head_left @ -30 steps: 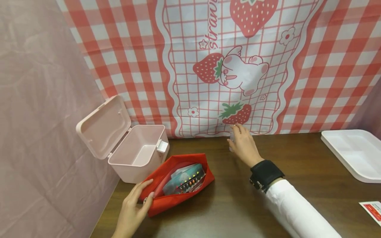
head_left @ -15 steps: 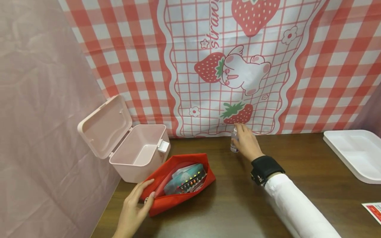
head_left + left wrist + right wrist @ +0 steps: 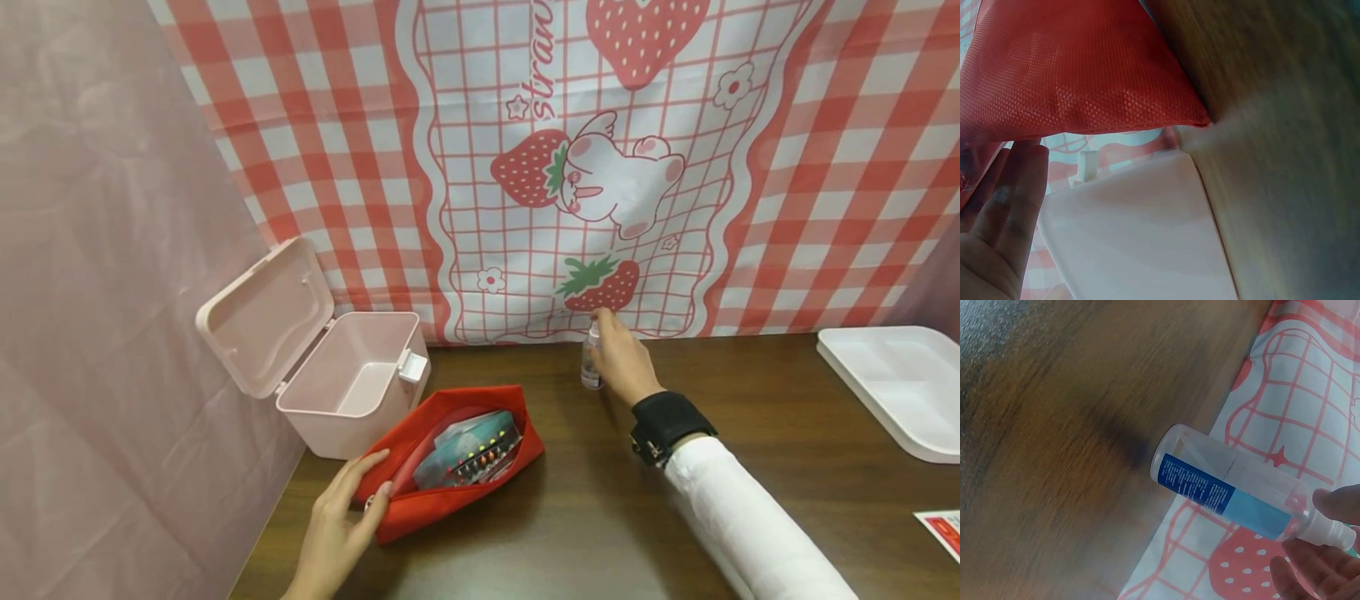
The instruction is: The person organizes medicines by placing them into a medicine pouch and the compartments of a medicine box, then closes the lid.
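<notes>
A small clear spray bottle (image 3: 590, 371) with a blue label stands near the table's back edge. My right hand (image 3: 628, 358) pinches its white neck between thumb and fingers, as the bottle (image 3: 1222, 487) in the right wrist view shows. At the left, my left hand (image 3: 333, 521) holds one end of an open red pouch (image 3: 431, 510), thumb at the near rim and fingers at the far rim. Inside the pouch lie a teal packet (image 3: 453, 458) and a dark piece with rows of coloured dots. The left wrist view shows the pouch (image 3: 1085, 69) from outside, above the fingers (image 3: 1025, 200).
Behind the pouch stands a pale pink box (image 3: 345, 433), its lid (image 3: 262, 321) swung up. A white divided tray (image 3: 892, 392) lies at the far right, with a red-and-white card (image 3: 941, 529) nearer. A checked strawberry cloth (image 3: 360, 167) hangs behind the table (image 3: 585, 508).
My right hand has shifted slightly right around the bottle, so more of the bottle shows beside the fingers now. The left hand and the pouch stay nearly in place.
</notes>
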`<state>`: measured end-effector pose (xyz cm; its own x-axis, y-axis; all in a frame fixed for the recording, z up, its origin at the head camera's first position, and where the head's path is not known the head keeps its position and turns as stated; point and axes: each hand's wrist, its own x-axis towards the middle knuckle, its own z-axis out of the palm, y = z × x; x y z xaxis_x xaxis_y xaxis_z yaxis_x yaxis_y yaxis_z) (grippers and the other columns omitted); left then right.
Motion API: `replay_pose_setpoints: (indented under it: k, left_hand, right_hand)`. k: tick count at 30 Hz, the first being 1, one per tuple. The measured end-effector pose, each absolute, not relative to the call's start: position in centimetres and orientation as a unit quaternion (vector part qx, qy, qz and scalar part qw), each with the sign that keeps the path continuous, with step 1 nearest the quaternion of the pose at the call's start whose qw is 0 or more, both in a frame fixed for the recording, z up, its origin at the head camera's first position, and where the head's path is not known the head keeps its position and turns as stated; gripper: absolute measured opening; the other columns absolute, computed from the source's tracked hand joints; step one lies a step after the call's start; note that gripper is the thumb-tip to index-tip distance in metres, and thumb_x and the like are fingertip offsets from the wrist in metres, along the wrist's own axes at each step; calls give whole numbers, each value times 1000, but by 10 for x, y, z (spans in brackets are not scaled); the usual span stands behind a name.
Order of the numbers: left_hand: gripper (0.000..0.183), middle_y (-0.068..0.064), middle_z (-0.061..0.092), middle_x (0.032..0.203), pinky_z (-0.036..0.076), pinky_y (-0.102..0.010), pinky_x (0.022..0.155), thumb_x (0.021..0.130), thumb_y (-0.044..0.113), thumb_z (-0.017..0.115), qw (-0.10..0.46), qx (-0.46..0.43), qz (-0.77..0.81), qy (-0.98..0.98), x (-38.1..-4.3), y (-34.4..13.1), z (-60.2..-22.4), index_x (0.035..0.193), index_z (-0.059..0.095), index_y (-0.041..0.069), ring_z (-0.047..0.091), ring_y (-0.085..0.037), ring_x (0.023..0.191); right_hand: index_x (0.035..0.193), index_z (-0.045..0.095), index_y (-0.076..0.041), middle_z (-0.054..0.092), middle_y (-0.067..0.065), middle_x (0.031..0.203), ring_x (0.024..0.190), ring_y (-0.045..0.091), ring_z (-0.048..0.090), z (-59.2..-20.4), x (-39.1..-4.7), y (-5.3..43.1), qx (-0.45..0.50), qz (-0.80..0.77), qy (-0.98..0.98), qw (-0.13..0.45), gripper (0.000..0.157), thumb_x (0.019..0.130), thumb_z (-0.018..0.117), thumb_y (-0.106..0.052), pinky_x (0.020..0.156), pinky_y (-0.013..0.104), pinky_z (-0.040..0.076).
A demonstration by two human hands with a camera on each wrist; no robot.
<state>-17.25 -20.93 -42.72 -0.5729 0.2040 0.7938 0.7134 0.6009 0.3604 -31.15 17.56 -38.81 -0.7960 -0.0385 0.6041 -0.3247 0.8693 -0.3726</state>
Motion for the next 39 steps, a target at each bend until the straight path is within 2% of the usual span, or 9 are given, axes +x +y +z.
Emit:
replay_pose_setpoints:
  k: [10, 18, 29, 36, 39]
  left_hand:
    - [51, -8, 62, 109, 36, -7, 91, 69, -5, 72, 366, -280, -346, -818, -171, -209, -426, 117, 60, 6, 60, -14, 97]
    - [51, -7, 63, 109, 37, -7, 90, 68, -5, 71, 374, -284, -344, -813, -173, -209, -425, 116, 60, 6, 60, -15, 96]
    - [51, -7, 63, 108, 37, -8, 89, 67, -5, 72, 376, -284, -344, -812, -172, -209, -426, 116, 60, 6, 59, -14, 96]
    - [50, -6, 62, 110, 36, -8, 92, 70, -3, 70, 371, -282, -344, -815, -170, -208, -423, 118, 59, 8, 59, -12, 99]
    - [49, -6, 62, 110, 36, -8, 92, 71, -3, 70, 369, -281, -343, -817, -170, -208, -422, 118, 59, 8, 59, -11, 99]
  right_hand:
    - [114, 43, 1, 58, 26, 103, 85, 42, 60, -386, -310, 178, 104, 238, -925, 276, 43, 76, 63, 2, 65, 52, 49]
    - [110, 45, 0, 62, 24, 93, 76, 42, 61, -385, -307, 179, 106, 250, -921, 279, 34, 79, 60, 2, 61, 52, 48]
    - [108, 47, -3, 64, 23, 90, 73, 38, 62, -381, -293, 172, 111, 250, -926, 262, 30, 82, 62, -4, 56, 48, 47]
    - [106, 48, -5, 64, 19, 91, 73, 35, 63, -370, -274, 167, 129, 245, -918, 284, 29, 82, 63, -5, 54, 45, 47]
    - [106, 49, -5, 64, 17, 85, 65, 30, 62, -363, -262, 165, 140, 244, -912, 298, 27, 83, 63, -6, 49, 41, 45]
